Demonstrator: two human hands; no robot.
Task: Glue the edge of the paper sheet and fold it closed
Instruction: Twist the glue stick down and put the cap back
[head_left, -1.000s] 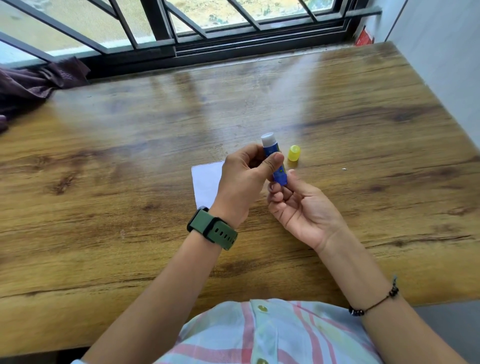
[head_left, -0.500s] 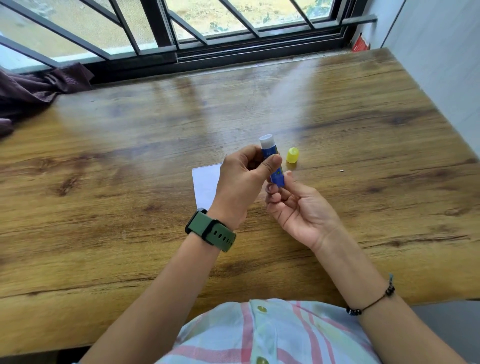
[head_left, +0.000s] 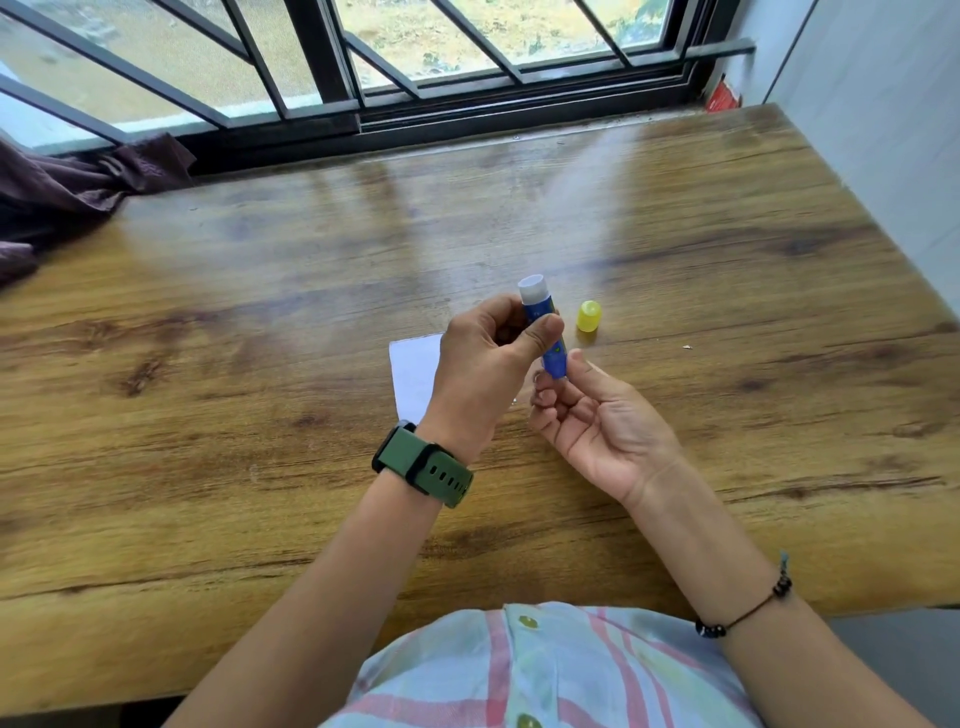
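A wooden table (head_left: 260, 415) stands under a barred window (head_left: 363, 62), with dark cloth (head_left: 78, 187) bunched at its far left corner. Above the table's middle a person holds a blue glue stick (head_left: 545, 332) nearly upright, its white tip uncovered and pointing away. The left hand (head_left: 488, 374), a green watch (head_left: 423, 465) on its wrist, grips the stick's upper body between thumb and curled fingers. The right hand (head_left: 597, 426), palm up, pinches the stick's base with thumb and fingertips. The paper (head_left: 415, 374) lies flat on the table just under and behind the left hand, which covers its right part. The yellow cap (head_left: 589, 316) stands on the table just right of the stick, apart from both hands.
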